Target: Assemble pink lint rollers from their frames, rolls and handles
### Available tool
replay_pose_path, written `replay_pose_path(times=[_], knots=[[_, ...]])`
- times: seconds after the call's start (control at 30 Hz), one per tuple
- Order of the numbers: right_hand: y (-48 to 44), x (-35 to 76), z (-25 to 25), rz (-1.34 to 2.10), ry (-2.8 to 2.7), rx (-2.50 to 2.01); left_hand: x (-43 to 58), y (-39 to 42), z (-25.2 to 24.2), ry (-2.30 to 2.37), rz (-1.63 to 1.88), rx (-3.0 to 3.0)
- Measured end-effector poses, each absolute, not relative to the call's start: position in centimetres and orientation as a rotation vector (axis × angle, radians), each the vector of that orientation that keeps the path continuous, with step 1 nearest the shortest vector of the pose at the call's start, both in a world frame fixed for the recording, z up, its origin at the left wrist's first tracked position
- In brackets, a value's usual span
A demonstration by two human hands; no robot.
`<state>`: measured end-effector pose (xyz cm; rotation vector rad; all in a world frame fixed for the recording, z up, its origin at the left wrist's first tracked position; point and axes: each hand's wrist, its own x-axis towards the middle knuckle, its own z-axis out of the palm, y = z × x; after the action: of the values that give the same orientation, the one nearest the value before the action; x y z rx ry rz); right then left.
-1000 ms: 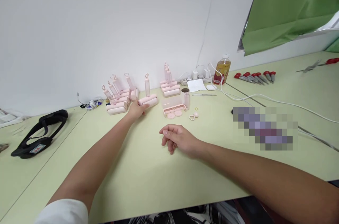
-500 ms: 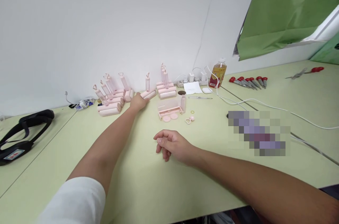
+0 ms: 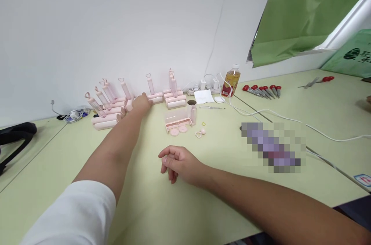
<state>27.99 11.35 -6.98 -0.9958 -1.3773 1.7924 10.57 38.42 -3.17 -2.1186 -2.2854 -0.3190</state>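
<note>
My left hand [image 3: 141, 104] reaches far forward, its fingers closed at the left end of a pink case [image 3: 156, 98]. From that case rises a clear tube [image 3: 150, 85] with a heart-shaped loop on top. Part of the grip is hidden behind the hand. My right hand [image 3: 181, 164] rests above the table nearer to me, fingers loosely bent and apart, holding nothing. Beyond it lie an opened pink case [image 3: 177, 125], two pink discs [image 3: 174, 132], a pink heart loop [image 3: 198, 135], a small pink ball [image 3: 203, 131] and a yellow ring [image 3: 203, 124].
Several similar pink cases [image 3: 106, 122] stand at left, more [image 3: 176, 103] at right of my left hand. Along the wall are a power strip [image 3: 191, 91] and a drink bottle [image 3: 231, 80]. Red-handled tools [image 3: 262, 91], tweezers [image 3: 213, 107] and a white cable [image 3: 284, 112] lie rightward.
The pink case at my left hand has turned from slanted to nearly in line with the wall. The view has shifted rightward. My right hand keeps about the same pose.
</note>
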Motion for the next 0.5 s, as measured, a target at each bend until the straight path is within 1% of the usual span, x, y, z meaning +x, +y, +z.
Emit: replay_pose_path(times=[0.5], knots=[[11.24,28.03,-6.86,1.820,-1.373,-1.001,11.40,39.62,-2.54,-2.184,-0.280,-2.149]])
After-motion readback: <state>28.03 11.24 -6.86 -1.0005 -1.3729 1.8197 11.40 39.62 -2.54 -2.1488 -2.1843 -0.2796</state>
